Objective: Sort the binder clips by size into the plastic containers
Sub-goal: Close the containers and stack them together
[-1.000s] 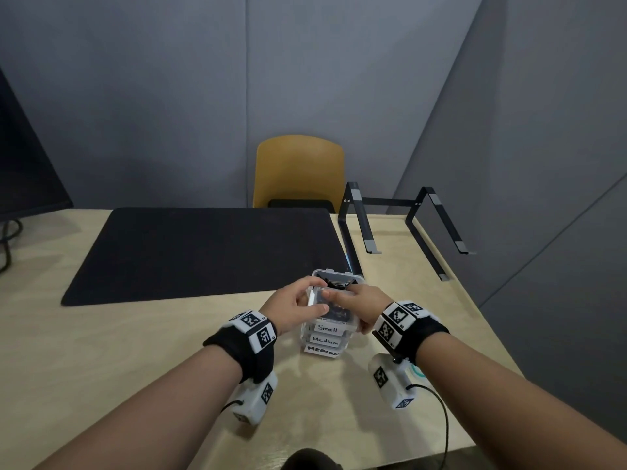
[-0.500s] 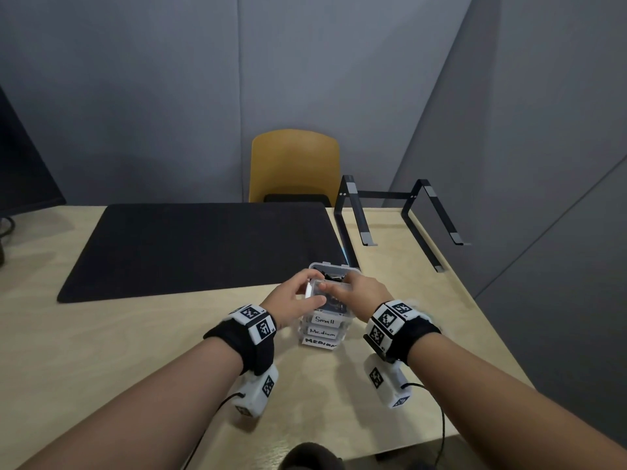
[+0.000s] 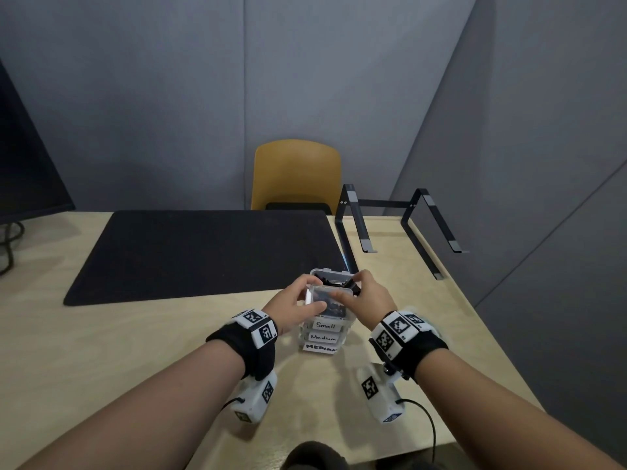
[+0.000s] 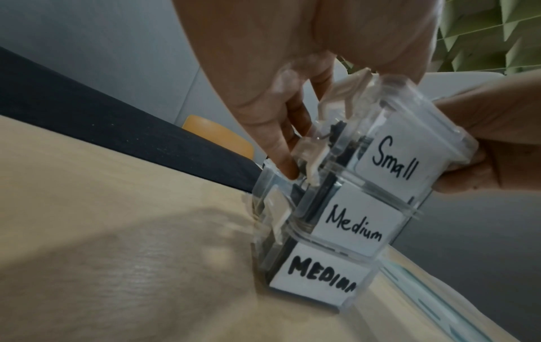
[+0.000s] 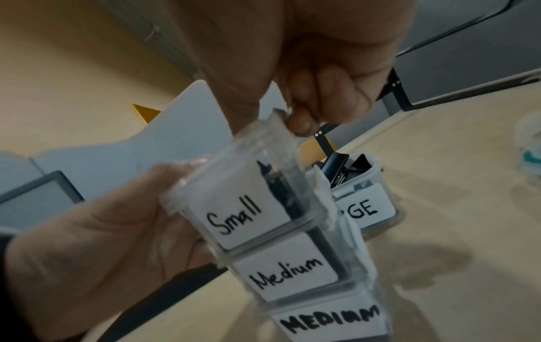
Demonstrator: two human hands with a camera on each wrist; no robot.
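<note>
Three clear lidded containers stand stacked near the table's right side: Small container on top, Medium container under it, and MEDIUM container at the bottom. My left hand grips the Small container's left side, with a fingertip at its white latch. My right hand grips its right side and far edge. The Small container sits tilted on the stack. Behind stands an open container labelled "...GE", which holds black binder clips.
A black desk mat covers the table's middle. A black metal laptop stand sits at the far right, close behind the containers. An orange chair stands beyond the table and a monitor at the far left. The table's right edge is close.
Both hands stay on the top Small container. The right hand's fingers have reached further over its far edge, and the container now looks tipped on the stack.
</note>
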